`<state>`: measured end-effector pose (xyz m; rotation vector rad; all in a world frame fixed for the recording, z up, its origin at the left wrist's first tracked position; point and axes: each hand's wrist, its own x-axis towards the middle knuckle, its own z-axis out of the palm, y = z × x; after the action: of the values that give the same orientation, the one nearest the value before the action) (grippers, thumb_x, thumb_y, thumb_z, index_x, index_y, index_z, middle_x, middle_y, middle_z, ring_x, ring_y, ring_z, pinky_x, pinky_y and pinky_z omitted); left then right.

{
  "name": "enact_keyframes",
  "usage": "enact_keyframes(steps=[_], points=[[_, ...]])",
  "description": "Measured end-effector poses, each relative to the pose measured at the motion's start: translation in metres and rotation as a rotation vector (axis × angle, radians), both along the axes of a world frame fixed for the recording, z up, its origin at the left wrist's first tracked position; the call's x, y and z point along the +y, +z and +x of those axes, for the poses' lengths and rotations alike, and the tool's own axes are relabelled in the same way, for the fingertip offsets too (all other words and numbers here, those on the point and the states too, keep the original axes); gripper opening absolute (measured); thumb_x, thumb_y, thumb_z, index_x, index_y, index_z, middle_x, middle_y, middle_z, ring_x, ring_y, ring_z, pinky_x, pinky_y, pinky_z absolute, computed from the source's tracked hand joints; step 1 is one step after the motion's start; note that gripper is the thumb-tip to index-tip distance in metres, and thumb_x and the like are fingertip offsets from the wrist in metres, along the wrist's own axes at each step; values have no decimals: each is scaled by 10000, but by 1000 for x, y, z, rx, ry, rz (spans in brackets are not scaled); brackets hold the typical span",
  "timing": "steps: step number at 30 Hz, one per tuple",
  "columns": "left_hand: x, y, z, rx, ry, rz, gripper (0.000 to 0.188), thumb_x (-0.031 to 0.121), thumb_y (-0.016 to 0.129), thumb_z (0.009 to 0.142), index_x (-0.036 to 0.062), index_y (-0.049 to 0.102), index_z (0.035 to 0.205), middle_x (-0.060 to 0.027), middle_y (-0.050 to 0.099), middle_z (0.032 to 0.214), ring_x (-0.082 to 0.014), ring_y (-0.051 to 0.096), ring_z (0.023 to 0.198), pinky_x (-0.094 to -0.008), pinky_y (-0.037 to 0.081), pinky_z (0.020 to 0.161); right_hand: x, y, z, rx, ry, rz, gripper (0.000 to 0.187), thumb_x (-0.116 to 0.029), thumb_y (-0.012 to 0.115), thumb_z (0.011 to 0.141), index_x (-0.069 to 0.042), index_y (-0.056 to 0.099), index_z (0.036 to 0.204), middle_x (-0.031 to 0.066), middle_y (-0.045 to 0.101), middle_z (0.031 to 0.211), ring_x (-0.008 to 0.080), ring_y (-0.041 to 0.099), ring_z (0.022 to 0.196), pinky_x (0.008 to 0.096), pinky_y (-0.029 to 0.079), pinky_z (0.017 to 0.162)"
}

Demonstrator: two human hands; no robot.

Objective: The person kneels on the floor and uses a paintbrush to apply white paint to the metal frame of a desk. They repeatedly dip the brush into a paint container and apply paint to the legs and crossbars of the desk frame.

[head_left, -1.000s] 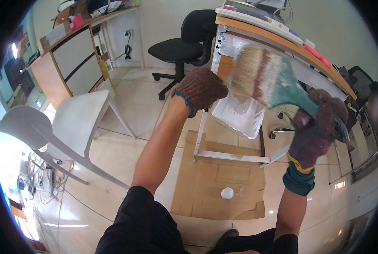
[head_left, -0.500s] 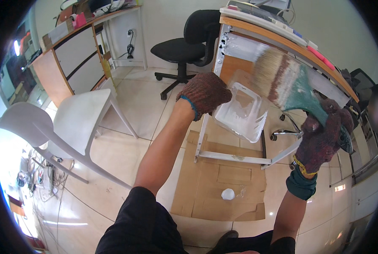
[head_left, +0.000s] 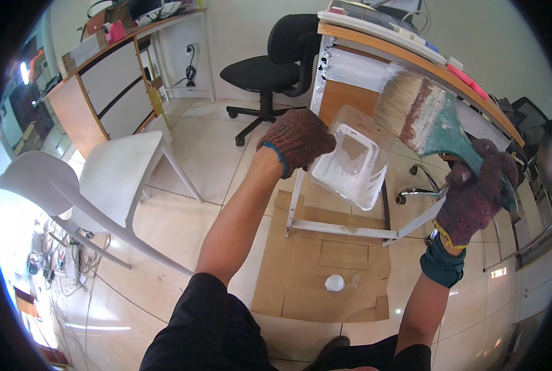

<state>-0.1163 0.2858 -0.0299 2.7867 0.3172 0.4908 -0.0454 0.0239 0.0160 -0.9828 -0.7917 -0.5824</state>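
In a dark knitted glove, my left hand [head_left: 301,141] grips the left rim of a clear plastic tub [head_left: 354,175] coated inside with white paint. My right hand [head_left: 477,191], also gloved, is closed round the green handle of a wide paintbrush [head_left: 425,117]. The brush's pale bristles point up and left, at or close to the desk's side panel [head_left: 353,69], which carries wet-looking white paint along its upper part. Whether the bristle tips touch the panel I cannot tell. Lower on that side, bare brown wood [head_left: 349,99] shows. The tub hangs in front of the desk's white metal frame [head_left: 344,230].
A flattened cardboard sheet [head_left: 301,278] lies on the tiled floor below, with a white round lid or blob [head_left: 335,283] on it. A grey chair [head_left: 118,167] stands at left, a black swivel chair [head_left: 267,73] behind. Cluttered cables [head_left: 69,260] lie at far left.
The brush has moved slightly right and its bristles look sharper. My right hand has shifted a little right. The tub has tilted slightly, still in my left hand.
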Motion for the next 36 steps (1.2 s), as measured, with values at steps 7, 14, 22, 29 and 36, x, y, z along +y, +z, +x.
enact_keyframes(steps=[7, 14, 22, 29, 36], points=[[11, -11, 5, -18, -103, 259, 238, 290, 532, 794, 90, 654, 749, -126, 649, 810, -320, 624, 765, -417, 504, 710, 46, 1, -35, -22, 312, 105, 274, -111, 640, 821, -84, 511, 1061, 156, 591, 1004, 148, 566, 762, 221, 438, 447], [3, -4, -3, -41, -82, 148, 253, 305, 541, 790, 82, 654, 756, -137, 644, 800, -335, 616, 762, -419, 502, 720, 8, -7, 9, -167, -356, -135, 201, -129, 553, 866, -56, 513, 1049, 84, 594, 958, 99, 522, 638, 204, 419, 470], [-11, 2, -10, -231, -261, 359, 134, 205, 584, 719, 86, 644, 724, -133, 623, 746, -325, 622, 734, -418, 507, 638, -23, -6, -3, -8, 92, 116, 124, -124, 534, 866, -102, 553, 987, 80, 579, 967, 115, 546, 730, 156, 409, 476], [-19, 13, -15, -43, -130, 315, 131, 203, 557, 751, 102, 640, 751, -117, 621, 746, -305, 631, 746, -409, 517, 655, 34, -12, -10, -8, 194, 77, 156, -143, 579, 854, -98, 552, 1001, 96, 621, 937, 122, 536, 611, 228, 405, 444], [-23, 6, -12, 18, -58, 176, 191, 229, 518, 792, 82, 638, 774, -122, 629, 764, -301, 631, 752, -388, 521, 679, -40, -21, 32, -356, -862, -296, 172, -112, 541, 840, -62, 569, 1002, 75, 604, 970, 127, 556, 832, 234, 467, 614]])
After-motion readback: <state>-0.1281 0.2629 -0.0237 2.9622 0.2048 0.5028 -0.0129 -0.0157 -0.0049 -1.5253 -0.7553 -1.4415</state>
